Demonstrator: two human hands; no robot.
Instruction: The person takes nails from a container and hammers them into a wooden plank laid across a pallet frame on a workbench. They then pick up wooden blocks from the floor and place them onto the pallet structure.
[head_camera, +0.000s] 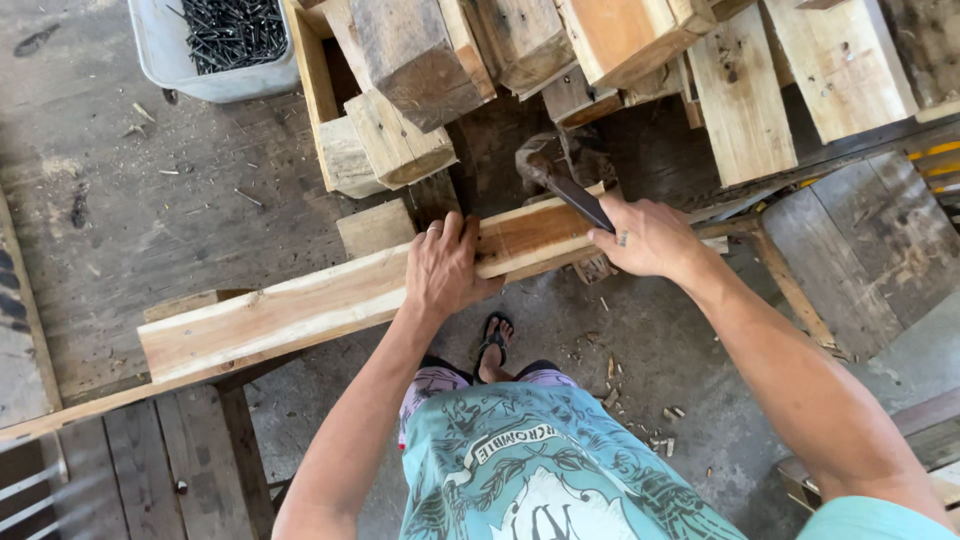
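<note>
Head view. We see a long wooden plank (330, 300) lying slantwise across the frame, low end toward the left, high end toward the right. Pale fresh-cut wood, with a reddish-brown streak on the top face near the right end; edges rough, left end cut square. It rests on a darker wooden support (190, 440) below.

Left hand (441, 268): palm flat on the plank's top face, fingers spread and curled over the far edge, thumb on the near side. A ring shows on one finger. It is pressing down on the board rather than lifting it.

Right hand (648, 238): fist wrapped around the dark handle of a hammer (560, 180), just to the right of the left hand. The handle runs up and left from the fist; the rusty-looking head sits beyond the plank's far edge, blurred. We cannot tell whether the head touches the wood.

Beyond both hands: a stack of thick timber blocks (420, 80) and flat boards (740, 90), ends facing us. Far up-left of the left hand, a grey tub of dark nails (225, 40) on the floor. Below the hands: the person's sandalled foot (495, 345) on concrete, wood chips (640, 420) scattered to its right. Right of the hammer hand, a weathered bench (860, 240).
</note>
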